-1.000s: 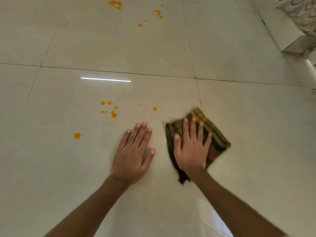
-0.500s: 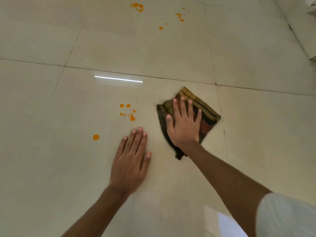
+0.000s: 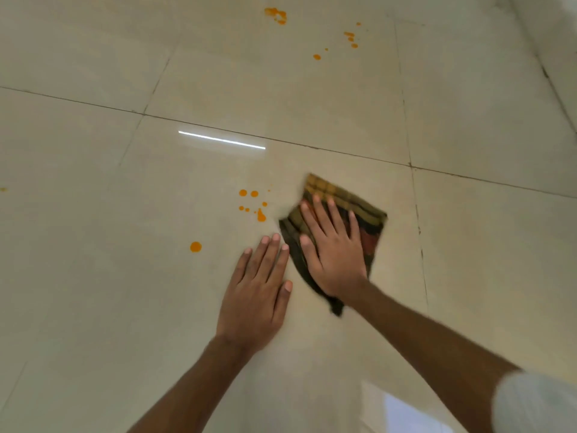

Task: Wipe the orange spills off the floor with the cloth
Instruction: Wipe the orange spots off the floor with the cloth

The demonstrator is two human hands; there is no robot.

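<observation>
The floor (image 3: 93, 307) is laid with large, glossy cream tiles. A dark grout line (image 3: 312, 147) crosses the view from 9 o'clock, sloping down toward 3 o'clock. A second joint (image 3: 402, 98) drops from 12 o'clock and meets it right of centre, and a third (image 3: 156, 85) slants at 11 o'clock. A thin white strip of reflected light (image 3: 221, 140) lies toward 10 o'clock from the centre. A pale bluish reflection (image 3: 402, 414) shows at 5 o'clock. At 1 o'clock a dark seam (image 3: 546, 73) borders a pale surface; whether that is wall or skirting is unclear.

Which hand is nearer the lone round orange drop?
Left. The left hand lies flat just right of the drop; the right hand presses the cloth farther right.
</observation>
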